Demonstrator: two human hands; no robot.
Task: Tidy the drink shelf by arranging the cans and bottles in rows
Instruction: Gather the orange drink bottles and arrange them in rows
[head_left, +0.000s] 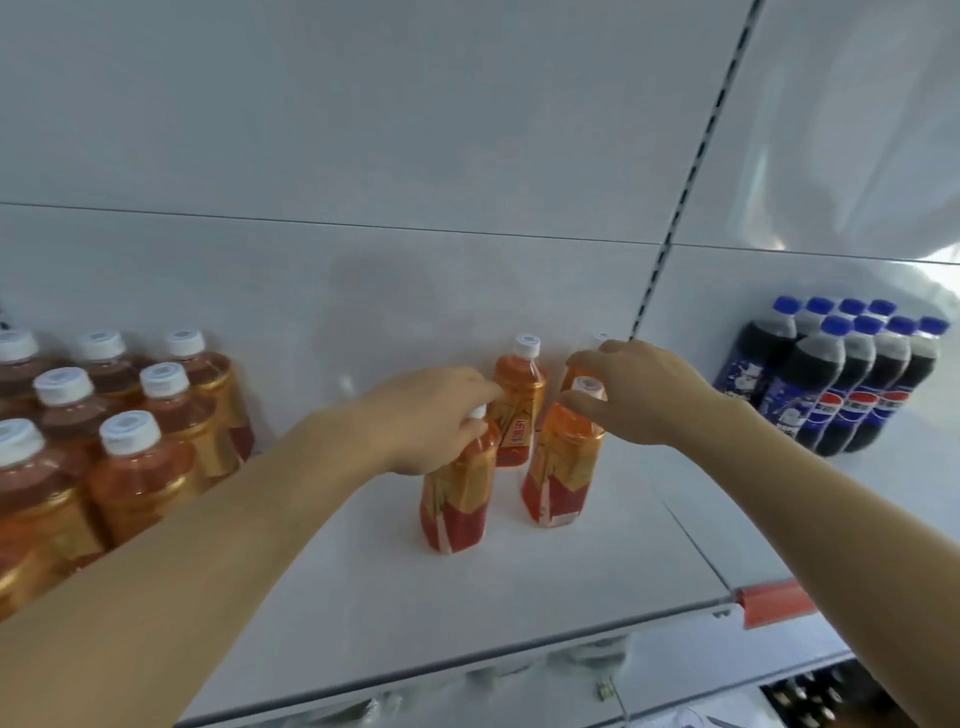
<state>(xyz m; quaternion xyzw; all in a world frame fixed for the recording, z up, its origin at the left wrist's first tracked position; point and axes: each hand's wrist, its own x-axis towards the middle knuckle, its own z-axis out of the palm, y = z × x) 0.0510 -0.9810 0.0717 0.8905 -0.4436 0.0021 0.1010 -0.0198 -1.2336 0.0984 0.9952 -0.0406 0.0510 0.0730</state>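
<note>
Several orange tea bottles with white caps stand in the middle of the white shelf (363, 582). My left hand (431, 415) grips the neck of the front left bottle (457, 493). My right hand (634, 389) pinches the cap of the front right bottle (561, 467). Behind them stands another bottle (519, 400), and a further one is mostly hidden by my right hand.
A block of orange tea bottles (114, 431) fills the shelf's left side. Dark cola bottles with blue caps (852, 379) stand in rows at the right. A slotted upright (685, 171) divides the back panel. A red price strip (774, 603) marks the front edge.
</note>
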